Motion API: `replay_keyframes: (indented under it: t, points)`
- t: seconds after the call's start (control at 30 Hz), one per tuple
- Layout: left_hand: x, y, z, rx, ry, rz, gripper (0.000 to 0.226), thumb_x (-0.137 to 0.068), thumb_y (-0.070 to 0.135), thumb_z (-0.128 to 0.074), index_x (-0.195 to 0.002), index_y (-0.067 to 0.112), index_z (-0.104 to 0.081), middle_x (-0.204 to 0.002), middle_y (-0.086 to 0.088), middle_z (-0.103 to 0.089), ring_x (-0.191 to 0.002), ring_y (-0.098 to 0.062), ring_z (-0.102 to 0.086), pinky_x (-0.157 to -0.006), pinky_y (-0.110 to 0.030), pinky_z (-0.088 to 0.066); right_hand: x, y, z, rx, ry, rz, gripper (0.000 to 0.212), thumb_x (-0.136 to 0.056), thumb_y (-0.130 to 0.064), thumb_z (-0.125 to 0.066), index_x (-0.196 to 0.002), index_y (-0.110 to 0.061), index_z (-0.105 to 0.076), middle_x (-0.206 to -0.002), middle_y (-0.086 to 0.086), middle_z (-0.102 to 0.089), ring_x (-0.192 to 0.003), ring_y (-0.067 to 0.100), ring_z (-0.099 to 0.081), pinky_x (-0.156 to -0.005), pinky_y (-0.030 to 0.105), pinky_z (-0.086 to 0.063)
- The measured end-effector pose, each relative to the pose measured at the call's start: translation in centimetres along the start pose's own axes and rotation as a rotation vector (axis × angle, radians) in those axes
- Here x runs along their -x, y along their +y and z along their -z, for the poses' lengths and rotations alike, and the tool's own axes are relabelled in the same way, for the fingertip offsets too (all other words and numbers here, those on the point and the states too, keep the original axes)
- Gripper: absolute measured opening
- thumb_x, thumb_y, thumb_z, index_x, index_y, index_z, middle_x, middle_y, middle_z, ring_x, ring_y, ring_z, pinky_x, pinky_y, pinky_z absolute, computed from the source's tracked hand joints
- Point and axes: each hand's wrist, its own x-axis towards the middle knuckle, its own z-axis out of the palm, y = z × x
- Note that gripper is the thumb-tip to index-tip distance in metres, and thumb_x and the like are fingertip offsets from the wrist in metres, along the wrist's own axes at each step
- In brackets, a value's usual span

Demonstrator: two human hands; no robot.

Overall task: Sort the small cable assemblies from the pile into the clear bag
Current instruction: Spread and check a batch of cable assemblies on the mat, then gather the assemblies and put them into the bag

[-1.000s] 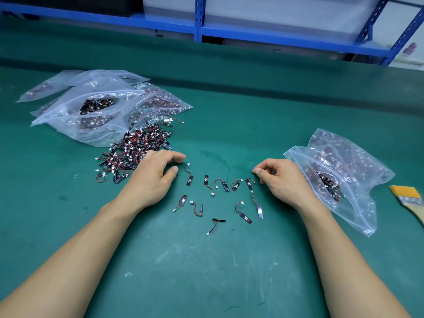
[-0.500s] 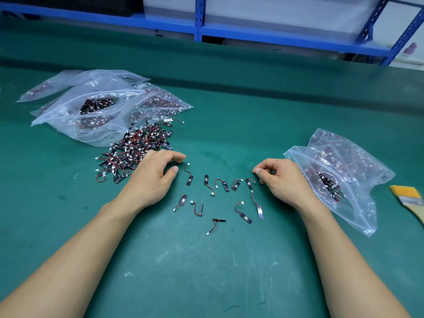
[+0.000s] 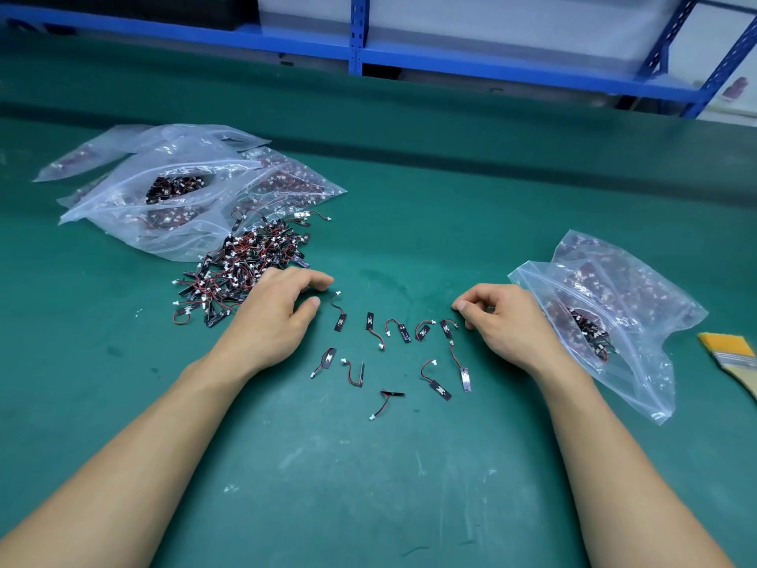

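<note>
Hands rest on the green desk (image 3: pixel 368 498), both forearms reaching in from the near edge. The left hand (image 3: pixel 278 317) lies palm down with fingers loosely bent and nothing in its grasp, its knuckles touching the near edge of the pile (image 3: pixel 245 268) of small cable assemblies: black strips with red-and-black wires and white plugs, heaped together. The right hand (image 3: pixel 504 321) also sits with fingers loosely curled and holds nothing that shows; its thumb tip lies just beside the rightmost loose assembly (image 3: pixel 448 326), and contact cannot be told. Between the two hands about ten single assemblies are spread apart on the desk – a rough row of five farther out, five more scattered nearer. Just right of the right hand lies the clear bag (image 3: pixel 639 321), its mouth gaping toward the hand, a dark clump of assemblies inside. Beyond the pile, at the far left, several other clear bags (image 3: pixel 135 207) overlap – each holds more such parts. A yellow-bristled brush (image 3: pixel 733 354) lies at the right edge. A blue shelf frame (image 3: pixel 357 38) stands behind the desk.
</note>
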Motion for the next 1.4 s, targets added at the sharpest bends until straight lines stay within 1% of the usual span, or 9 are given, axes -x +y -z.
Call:
replay_keyframes:
  t: [0.37, 0.53, 0.63, 0.83, 0.97, 1.1, 1.23, 1.33, 1.4]
  points:
    - [0.1, 0.1, 0.0, 0.055, -0.001, 0.039, 0.027, -0.097, 0.041, -0.055, -0.119, 0.029, -0.064, -0.104, 0.027, -0.058, -0.106, -0.007, -0.043, -0.09, -0.021, -0.035, 0.0, 0.2, -0.1, -0.028, -0.001, -0.005, 0.018, -0.093, -0.029, -0.062, -0.077, -0.032, -0.069, -0.064, -0.016, -0.067, -0.055, 0.001, -0.052, -0.058, 0.027, -0.043]
    - [0.3, 0.9, 0.3, 0.01, -0.047, 0.042, 0.061, -0.085, 0.072, -0.051, -0.124, 0.028, -0.062, -0.115, 0.014, -0.061, -0.112, -0.011, -0.045, -0.101, -0.031, -0.038, -0.2, 0.3, -0.2, -0.054, 0.005, -0.018, 0.018, -0.093, -0.032, -0.062, -0.076, -0.031, -0.07, -0.062, -0.014, -0.067, -0.052, 0.0, -0.05, -0.056, 0.027, -0.041]
    - [0.5, 1.5, 0.4, -0.038, -0.121, -0.005, 0.078, -0.076, 0.08, -0.043, -0.134, 0.03, -0.054, -0.128, 0.015, -0.055, -0.12, -0.009, -0.04, -0.109, -0.038, -0.035, -0.2, 0.4, -0.3, -0.07, 0.02, -0.036, 0.018, -0.092, -0.033, -0.063, -0.075, -0.03, -0.07, -0.061, -0.013, -0.067, -0.05, 0.001, -0.05, -0.056, 0.027, -0.042]
    - [1.5, 3.6, -1.0, -0.131, -0.338, -0.229, 0.109, -0.063, 0.095, -0.047, -0.154, 0.038, -0.023, -0.161, 0.017, -0.02, -0.146, -0.004, -0.016, -0.122, -0.04, -0.018, -0.3, 0.4, -0.5, -0.09, 0.054, -0.058, 0.017, -0.088, -0.036, -0.063, -0.074, -0.029, -0.071, -0.059, -0.011, -0.066, -0.049, 0.001, -0.05, -0.057, 0.028, -0.043]
    - [1.3, 5.9, -3.8, -0.233, -0.384, -0.299, 0.121, -0.055, 0.103, -0.041, -0.155, 0.042, -0.01, -0.165, 0.016, -0.002, -0.151, -0.006, 0.0, -0.125, -0.039, -0.001, -0.4, 0.2, -0.6, -0.069, 0.08, -0.072, 0.015, -0.086, -0.034, -0.063, -0.074, -0.031, -0.071, -0.061, -0.008, -0.066, -0.057, 0.009, -0.056, -0.064, 0.037, -0.052]
    - [0.3, 8.0, -5.9, -0.291, -0.356, -0.267, 0.124, -0.051, 0.106, -0.035, -0.155, 0.041, -0.012, -0.165, 0.015, -0.004, -0.151, -0.01, 0.001, -0.123, -0.048, 0.001, -0.3, 0.0, -0.6, -0.059, 0.1, -0.068, 0.015, -0.086, -0.035, -0.063, -0.075, -0.029, -0.071, -0.062, -0.008, -0.066, -0.064, 0.015, -0.062, -0.069, 0.039, -0.055]
    - [-0.3, 10.0, -7.6, -0.248, -0.338, -0.229, 0.103, -0.062, 0.097, -0.039, -0.147, 0.039, -0.032, -0.158, 0.012, -0.022, -0.149, -0.013, -0.01, -0.123, -0.051, -0.003, -0.2, -0.1, -0.6, -0.042, 0.112, -0.059, 0.015, -0.086, -0.035, -0.064, -0.075, -0.029, -0.071, -0.062, -0.007, -0.066, -0.065, 0.014, -0.062, -0.069, 0.039, -0.054]
    - [-0.7, 9.9, -7.6, -0.085, -0.21, -0.233, 0.046, -0.081, 0.064, -0.062, -0.115, 0.034, -0.062, -0.124, 0.013, -0.051, -0.121, -0.011, -0.04, -0.111, -0.039, -0.032, -0.2, -0.1, -0.6, -0.044, 0.107, -0.063, 0.015, -0.086, -0.035, -0.064, -0.076, -0.028, -0.072, -0.063, -0.006, -0.066, -0.065, 0.015, -0.062, -0.069, 0.038, -0.054]
    - [-0.8, 9.4, -7.0, 0.014, -0.162, -0.248, 0.017, -0.086, 0.036, -0.069, -0.1, 0.028, -0.066, -0.104, 0.012, -0.057, -0.102, -0.011, -0.045, -0.095, -0.034, -0.043, -0.3, 0.0, -0.6, -0.04, 0.103, -0.065, 0.015, -0.086, -0.035, -0.064, -0.076, -0.028, -0.072, -0.063, -0.006, -0.066, -0.065, 0.014, -0.062, -0.069, 0.038, -0.054]
